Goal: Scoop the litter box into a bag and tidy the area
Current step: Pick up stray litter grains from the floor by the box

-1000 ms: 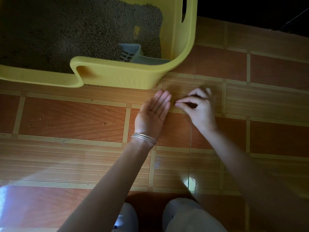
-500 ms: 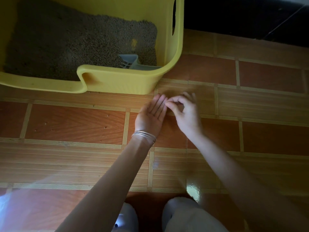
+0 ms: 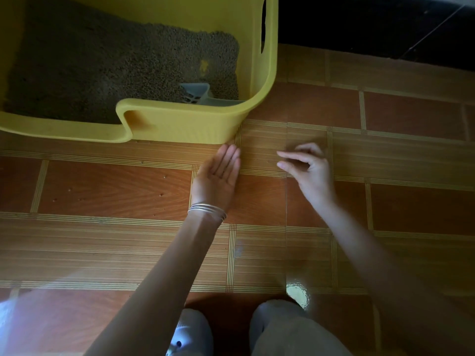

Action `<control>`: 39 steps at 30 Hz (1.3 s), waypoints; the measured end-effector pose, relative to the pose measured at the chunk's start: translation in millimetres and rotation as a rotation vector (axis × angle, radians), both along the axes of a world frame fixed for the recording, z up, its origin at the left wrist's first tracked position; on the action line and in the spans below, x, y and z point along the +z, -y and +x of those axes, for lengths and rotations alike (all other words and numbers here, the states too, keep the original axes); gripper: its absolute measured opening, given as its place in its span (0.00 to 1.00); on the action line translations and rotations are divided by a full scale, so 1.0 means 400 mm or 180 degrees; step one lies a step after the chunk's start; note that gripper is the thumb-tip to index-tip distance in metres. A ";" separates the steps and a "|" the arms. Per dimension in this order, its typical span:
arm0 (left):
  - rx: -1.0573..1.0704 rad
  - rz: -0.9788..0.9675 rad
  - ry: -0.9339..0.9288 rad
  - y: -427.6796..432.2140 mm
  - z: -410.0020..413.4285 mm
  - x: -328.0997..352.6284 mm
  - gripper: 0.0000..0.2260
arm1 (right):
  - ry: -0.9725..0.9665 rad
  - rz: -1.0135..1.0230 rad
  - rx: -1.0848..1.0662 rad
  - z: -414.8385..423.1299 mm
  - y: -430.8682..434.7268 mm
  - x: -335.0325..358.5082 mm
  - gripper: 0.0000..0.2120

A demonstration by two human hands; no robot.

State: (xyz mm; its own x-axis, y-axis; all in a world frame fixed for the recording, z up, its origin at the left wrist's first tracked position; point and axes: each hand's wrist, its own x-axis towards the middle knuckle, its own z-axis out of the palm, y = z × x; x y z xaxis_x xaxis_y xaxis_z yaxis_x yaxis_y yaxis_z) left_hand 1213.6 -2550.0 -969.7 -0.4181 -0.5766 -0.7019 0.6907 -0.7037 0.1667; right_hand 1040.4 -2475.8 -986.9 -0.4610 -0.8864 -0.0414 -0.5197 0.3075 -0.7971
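Mid-frame below the litter box (image 3: pixel 185 127), the left hand (image 3: pixel 218 173) lies open, palm-up, as a catcher — the right hand (image 3: pixel 307 167), loose-fingered and empty, seems poised to brush stray grains (image 3: pixel 161 195) in.

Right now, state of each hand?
Left hand: open, palm up, on the floor.
Right hand: open, blurred, nothing visible in it.

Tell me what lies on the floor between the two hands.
In the head view, only bare striped floor tile shows between the left hand and the right hand; any litter grains there are too small to tell.
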 end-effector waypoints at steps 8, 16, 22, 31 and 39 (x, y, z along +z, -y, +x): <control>-0.0117 -0.0087 0.0053 -0.001 -0.002 -0.007 0.16 | -0.0753 0.0077 0.0309 0.002 0.031 -0.033 0.16; -0.0269 -0.0185 0.0057 -0.006 -0.010 -0.011 0.16 | -0.0984 -0.0183 0.0340 0.006 0.049 -0.047 0.12; -0.0322 -0.0222 0.0044 -0.004 -0.009 -0.021 0.16 | -0.1236 -0.0208 0.0515 0.013 0.050 -0.049 0.11; -0.0337 -0.0055 0.0032 -0.013 -0.015 -0.023 0.17 | -0.1245 -0.0329 0.0279 0.088 0.038 -0.029 0.09; -0.0437 0.0160 0.0014 -0.065 -0.046 0.038 0.16 | -0.0671 -0.0432 0.0333 0.158 0.001 0.066 0.11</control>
